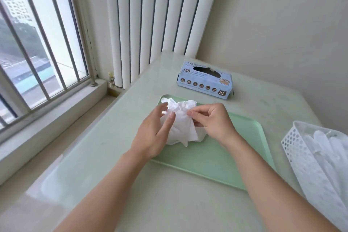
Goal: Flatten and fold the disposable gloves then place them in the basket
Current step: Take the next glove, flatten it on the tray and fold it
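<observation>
Left hand (153,131): I see it at the left side of the crumpled white thin-plastic disposable gloves (180,120); the fingers are nearly straight and relaxed, the thumb lies against the plastic, so it is wide and it touches, not grips.
Right hand (211,120): I see the thumb and the first fingers curled, and they pinch an edge of the crumpled gloves at the right side.
Crumpled gloves: a loose heap, between both hands, on the far left part of the flat pale green plastic tray (226,158).
Tray: it lies on the pale green glossy bench (169,209).
Basket: the white perforated plastic basket (301,158) stands at my right edge of the bench, apart from the tray; translucent white gloves (327,145) already lie inside it.
Box: the light blue cardboard glove box (204,81) marked XL lies beyond the tray, its top slot open.
</observation>
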A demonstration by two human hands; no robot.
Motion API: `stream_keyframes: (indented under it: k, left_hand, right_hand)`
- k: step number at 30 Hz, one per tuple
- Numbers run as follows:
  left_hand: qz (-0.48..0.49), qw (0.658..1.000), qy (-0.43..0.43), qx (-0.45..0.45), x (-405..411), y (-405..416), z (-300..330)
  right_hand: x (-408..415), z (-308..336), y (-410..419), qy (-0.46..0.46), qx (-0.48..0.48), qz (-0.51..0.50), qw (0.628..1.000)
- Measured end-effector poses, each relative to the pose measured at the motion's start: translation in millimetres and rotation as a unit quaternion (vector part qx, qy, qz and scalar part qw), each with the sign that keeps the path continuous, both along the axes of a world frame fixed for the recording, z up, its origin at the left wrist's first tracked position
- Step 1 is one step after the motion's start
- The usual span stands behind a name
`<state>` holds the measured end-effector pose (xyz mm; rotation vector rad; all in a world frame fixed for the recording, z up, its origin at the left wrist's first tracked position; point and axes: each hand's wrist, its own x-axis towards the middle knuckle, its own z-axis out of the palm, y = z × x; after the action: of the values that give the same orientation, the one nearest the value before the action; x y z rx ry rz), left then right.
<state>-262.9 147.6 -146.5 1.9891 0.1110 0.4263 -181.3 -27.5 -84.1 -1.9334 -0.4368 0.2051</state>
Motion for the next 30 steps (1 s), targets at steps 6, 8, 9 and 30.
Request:
stream_keyframes:
  k: [6, 8, 9, 30]
  left_hand:
    - [-0.013, 0.990, 0.043, 0.132, -1, 0, -7]
    - [0.008, 0.991, -0.014, 0.134, -5, -3, 2]
    - [0.025, 0.992, -0.061, 0.107, -9, -7, 9]
    - [-0.158, 0.934, -0.281, 0.157, 8, -174, 114]
  right_hand:
    - [-7, 15, -22, 0.136, 0.274, -0.082, 0.949]
    - [-12, 27, -36, 0.211, 0.380, -0.093, 0.896]
    - [-16, 31, -42, 0.238, 0.411, -0.100, 0.874]
    - [-74, 77, -149, 0.184, 0.480, -0.194, 0.836]
